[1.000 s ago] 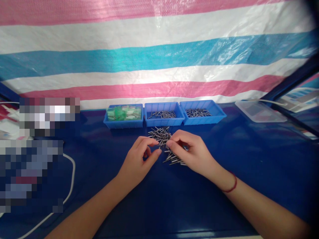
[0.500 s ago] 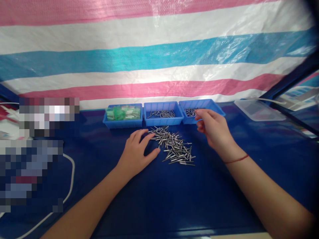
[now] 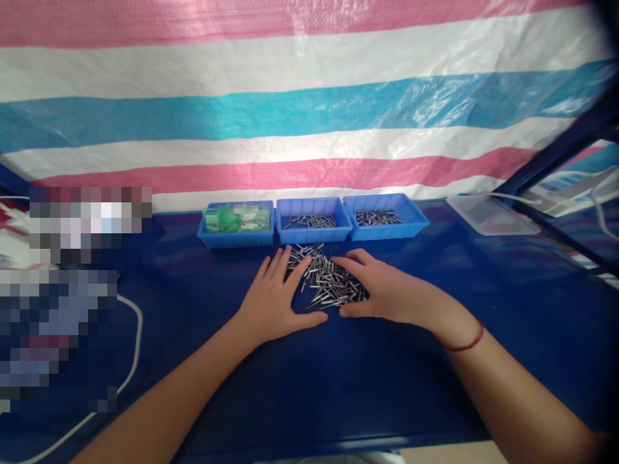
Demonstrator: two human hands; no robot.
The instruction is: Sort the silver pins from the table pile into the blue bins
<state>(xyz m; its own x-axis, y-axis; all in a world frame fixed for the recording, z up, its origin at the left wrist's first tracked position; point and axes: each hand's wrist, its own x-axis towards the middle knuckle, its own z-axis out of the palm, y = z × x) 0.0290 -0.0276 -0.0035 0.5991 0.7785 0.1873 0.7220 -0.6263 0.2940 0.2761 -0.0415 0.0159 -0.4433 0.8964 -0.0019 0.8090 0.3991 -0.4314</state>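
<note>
A loose pile of metal pop rivets (image 3: 333, 283) lies on the dark blue table (image 3: 309, 386). Along its left side my left hand (image 3: 271, 303) rests with spread fingers, the fingertips at the pile's edge. From the right, my right hand (image 3: 382, 287) curves round the other side, thumb and fingers apart, touching the rivets. Behind the pile, the middle blue bin (image 3: 314, 235) and the right blue bin (image 3: 391, 230) each hold more rivets. Green and whitish pieces (image 3: 236, 219) fill the left blue bin (image 3: 236, 240).
A clear plastic lid (image 3: 493, 216) lies at the back right. White cable (image 3: 138, 341) curves over the table at left, beside a blurred-out area. Behind the bins hangs a striped plastic sheet (image 3: 290, 116). A dark frame bar (image 3: 565, 142) slants at right.
My right hand has come back from the right bin to the pile's right side and its fingers have opened. My left hand has spread wider, and the pile is more compact.
</note>
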